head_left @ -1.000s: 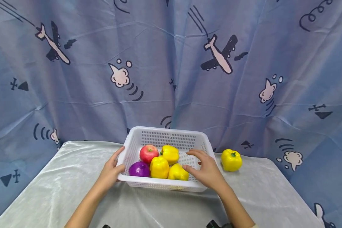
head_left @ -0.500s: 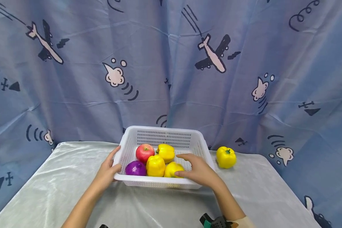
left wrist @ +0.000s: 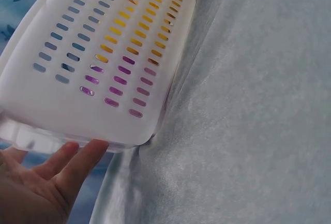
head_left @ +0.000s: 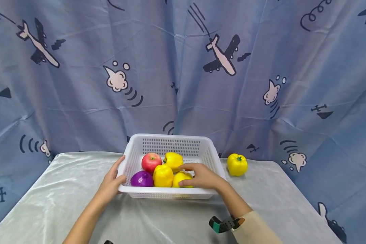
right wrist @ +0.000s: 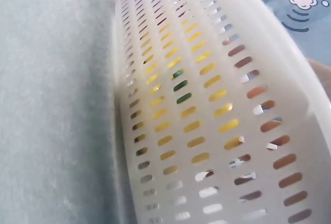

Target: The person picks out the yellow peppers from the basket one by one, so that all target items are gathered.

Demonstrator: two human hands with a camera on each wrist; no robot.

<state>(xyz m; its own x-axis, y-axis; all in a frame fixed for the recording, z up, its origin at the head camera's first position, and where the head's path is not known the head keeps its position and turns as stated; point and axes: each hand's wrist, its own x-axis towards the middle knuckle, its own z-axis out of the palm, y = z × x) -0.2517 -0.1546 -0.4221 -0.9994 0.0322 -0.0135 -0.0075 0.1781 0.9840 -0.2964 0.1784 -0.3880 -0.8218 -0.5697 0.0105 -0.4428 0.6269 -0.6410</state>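
Note:
A white plastic basket [head_left: 170,190] sits on the cloth-covered table in the head view. Its left rim is held by my left hand [head_left: 110,183], thumb over the edge and fingers along the outer side; the left wrist view shows fingertips [left wrist: 95,145] under the rim. Inside the basket, my right hand [head_left: 201,175] has thumb and fingers around a yellow bell pepper [head_left: 178,178] at the front, partly covering it. Left of that pepper are another yellow bell pepper [head_left: 163,176] and a shiny purple round item [head_left: 141,179]. Behind them lie a red apple [head_left: 151,162] and a third yellow pepper [head_left: 173,160].
One more yellow bell pepper [head_left: 237,165] stands on the table [head_left: 274,196] just right of the basket. A blue curtain [head_left: 152,67] printed with airplanes hangs behind the table. A dark strap [head_left: 224,224] circles the right wrist.
My right hand has moved left and closed in around the front right pepper. The left hand stays at the basket's rim. The whole head view has shifted slightly.

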